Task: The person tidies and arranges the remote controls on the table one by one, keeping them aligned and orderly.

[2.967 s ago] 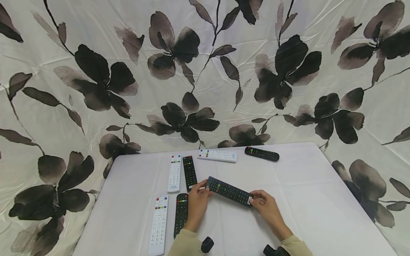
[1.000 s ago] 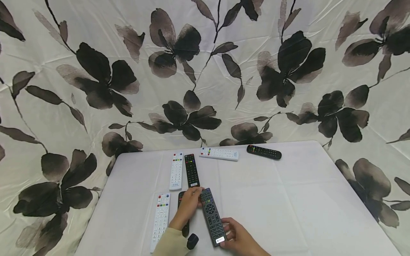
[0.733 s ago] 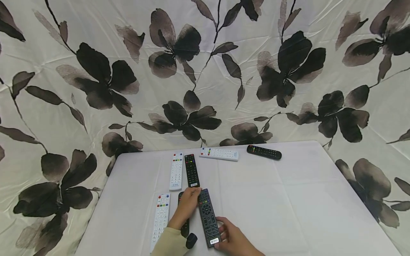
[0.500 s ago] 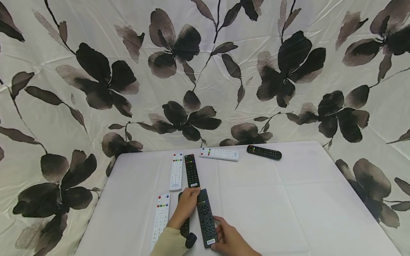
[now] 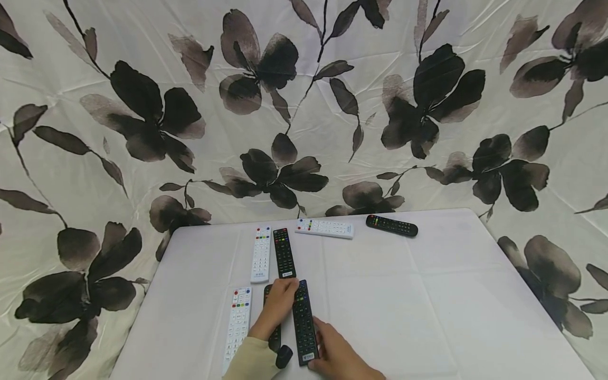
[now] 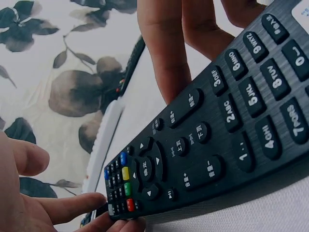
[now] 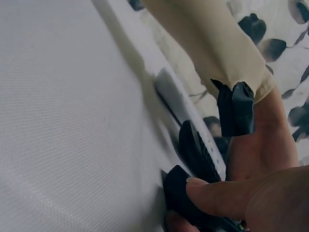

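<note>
A long black remote control (image 5: 305,322) with a small silver label at its near end lies lengthwise between my hands, close over the white table. At its far end my left hand (image 5: 279,303) holds the remote by the corner; in the left wrist view, that hand's fingertips (image 6: 94,200) meet the end by the coloured buttons. My right hand (image 5: 339,351) grips the near end, its thumb (image 7: 217,195) on the end face in the right wrist view. Beneath my left hand and wrist, another black remote (image 5: 275,338) is partly hidden.
Left of my left arm lies a white remote (image 5: 237,327). Farther back are a second white remote (image 5: 260,256) and a black remote (image 5: 284,253), side by side. A sideways white remote (image 5: 324,228) and a rounded black one (image 5: 391,225) lie near the back edge of the white table (image 5: 404,295).
The held remote has swung from slanting across in front of me to pointing away, and has moved left and down beside the half-hidden black remote. My right hand has followed it.
</note>
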The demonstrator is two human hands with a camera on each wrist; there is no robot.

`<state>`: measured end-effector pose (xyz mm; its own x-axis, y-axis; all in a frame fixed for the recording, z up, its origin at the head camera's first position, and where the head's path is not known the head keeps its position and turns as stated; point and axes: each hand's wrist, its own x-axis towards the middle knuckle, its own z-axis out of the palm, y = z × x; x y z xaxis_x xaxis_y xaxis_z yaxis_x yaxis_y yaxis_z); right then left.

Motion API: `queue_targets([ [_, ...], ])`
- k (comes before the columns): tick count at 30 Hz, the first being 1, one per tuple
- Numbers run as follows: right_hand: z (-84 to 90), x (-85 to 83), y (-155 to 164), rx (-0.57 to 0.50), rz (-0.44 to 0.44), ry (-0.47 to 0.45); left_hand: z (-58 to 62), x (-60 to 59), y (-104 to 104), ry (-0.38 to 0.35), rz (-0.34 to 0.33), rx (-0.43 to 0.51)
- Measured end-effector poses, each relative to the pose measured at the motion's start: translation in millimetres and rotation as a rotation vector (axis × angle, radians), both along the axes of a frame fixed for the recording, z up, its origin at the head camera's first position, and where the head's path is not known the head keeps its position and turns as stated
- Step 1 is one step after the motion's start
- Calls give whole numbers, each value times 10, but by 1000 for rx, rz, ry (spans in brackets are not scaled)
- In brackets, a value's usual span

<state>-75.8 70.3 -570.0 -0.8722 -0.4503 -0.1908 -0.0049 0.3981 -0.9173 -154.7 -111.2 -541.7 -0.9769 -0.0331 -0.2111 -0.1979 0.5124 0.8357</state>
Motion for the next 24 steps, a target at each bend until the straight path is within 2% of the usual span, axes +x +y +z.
queue_targets([
  [8,22,-11,1,53,43,50,-17,2,49,-10,-26,-30],
  [19,82,-27,-36,147,51,98,55,46,82,29,-51,-30],
  [24,63,-22,-29,130,62,73,42,77,83,32,-54,-41],
])
